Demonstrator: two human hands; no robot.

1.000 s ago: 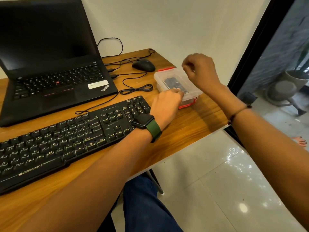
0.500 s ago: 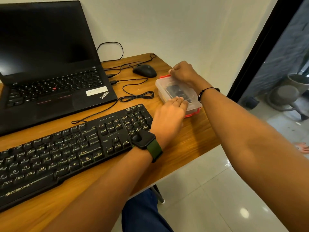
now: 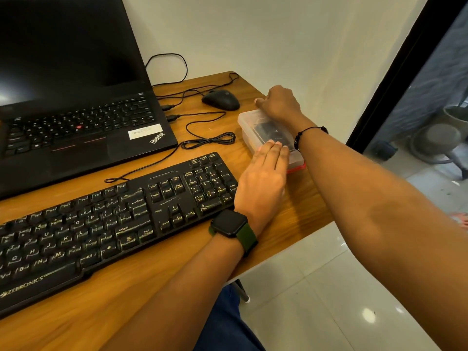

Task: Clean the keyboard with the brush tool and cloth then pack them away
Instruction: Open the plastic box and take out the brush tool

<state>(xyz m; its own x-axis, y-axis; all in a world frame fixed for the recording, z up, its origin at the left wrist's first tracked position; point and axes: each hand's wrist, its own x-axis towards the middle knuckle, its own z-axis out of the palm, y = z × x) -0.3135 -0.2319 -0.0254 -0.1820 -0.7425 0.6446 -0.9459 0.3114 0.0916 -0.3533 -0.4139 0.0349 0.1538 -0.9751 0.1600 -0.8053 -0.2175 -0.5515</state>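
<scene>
While both hands work at the right end of a wooden desk [image 3: 298,211], the scene runs as follows from left to right. An open black laptop [image 3: 76,117] with a dark screen fills the 10 o'clock area. Below it, at 8 o'clock, a black keyboard [image 3: 106,224] lies slanted across the desk, its number pad toward the centre. Black cables [image 3: 210,141] loop between the laptop and a black mouse [image 3: 220,99] at about 12 o'clock. Just right of centre, at 1 o'clock from the keyboard's number pad, sits a clear plastic box [image 3: 249,127] with its clear lid on and a red clip at its near end; something dark shows through the lid, too blurred to name. The left hand [image 3: 263,173], with a dark watch on a green strap at the wrist, lies flat with straight fingers pressing on the near end of the lid. The right hand [image 3: 279,102], a black beaded bracelet at its wrist, reaches across to the far end of the box, fingers curled over that edge. A pale tiled floor [image 3: 329,287] lies to the right.
</scene>
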